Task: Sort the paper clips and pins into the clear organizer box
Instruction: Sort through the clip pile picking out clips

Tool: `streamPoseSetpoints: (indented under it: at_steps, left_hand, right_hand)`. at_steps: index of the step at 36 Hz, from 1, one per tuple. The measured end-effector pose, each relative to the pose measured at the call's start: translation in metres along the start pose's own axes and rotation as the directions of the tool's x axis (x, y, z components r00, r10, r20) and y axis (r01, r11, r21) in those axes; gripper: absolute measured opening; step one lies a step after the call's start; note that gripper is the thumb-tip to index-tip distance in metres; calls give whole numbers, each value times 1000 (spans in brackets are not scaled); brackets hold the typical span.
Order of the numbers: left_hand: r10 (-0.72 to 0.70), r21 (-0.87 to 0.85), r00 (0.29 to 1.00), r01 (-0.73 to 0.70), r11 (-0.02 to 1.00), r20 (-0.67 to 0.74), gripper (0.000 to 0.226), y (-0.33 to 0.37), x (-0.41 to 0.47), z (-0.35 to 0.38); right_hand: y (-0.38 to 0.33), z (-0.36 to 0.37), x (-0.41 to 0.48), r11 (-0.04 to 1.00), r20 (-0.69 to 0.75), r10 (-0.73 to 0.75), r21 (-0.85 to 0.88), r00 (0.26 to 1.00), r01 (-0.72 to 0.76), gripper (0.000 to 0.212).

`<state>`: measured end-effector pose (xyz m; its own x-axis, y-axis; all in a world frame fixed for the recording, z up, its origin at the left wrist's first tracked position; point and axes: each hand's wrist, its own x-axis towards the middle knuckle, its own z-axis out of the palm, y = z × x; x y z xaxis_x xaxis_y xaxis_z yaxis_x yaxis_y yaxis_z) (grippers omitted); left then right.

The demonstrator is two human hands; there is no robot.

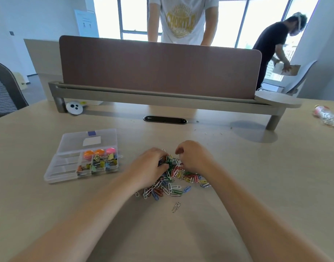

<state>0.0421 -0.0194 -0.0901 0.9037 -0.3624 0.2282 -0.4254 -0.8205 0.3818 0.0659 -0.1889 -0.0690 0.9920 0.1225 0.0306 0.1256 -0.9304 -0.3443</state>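
A heap of coloured paper clips (173,182) lies on the table in front of me. My left hand (150,166) curls over the heap's far left side and grips a bunch of clips. My right hand (193,157) rests on the heap's far right side with curled fingers that dig into the clips. One silver clip (176,207) lies apart, nearer to me. The clear organizer box (60,169) stands open to the left, lid folded back; its right compartments hold binder clips (101,164) and round orange and pink pieces (99,153), and its left compartments look bare.
A brown desk divider (158,67) on a grey rail crosses the table behind the heap. A cable slot (165,120) sits in the table before it. A white round gadget (74,108) lies far left, a crumpled plastic bottle (325,115) far right. Two people stand beyond the divider.
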Motion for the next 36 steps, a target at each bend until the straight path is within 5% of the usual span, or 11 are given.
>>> streamPoseSetpoints:
  at_steps: [16, 36]
  left_hand:
    - [105, 131, 986, -88, 987, -128, 19, 6, 23, 16]
    - [111, 146, 992, -102, 984, -52, 14, 18, 34, 15]
  right_hand:
    - [12, -8, -8, 999, 65, 11, 35, 998, -13, 5]
    - [20, -21, -8, 991, 38, -9, 134, 999, 4, 11]
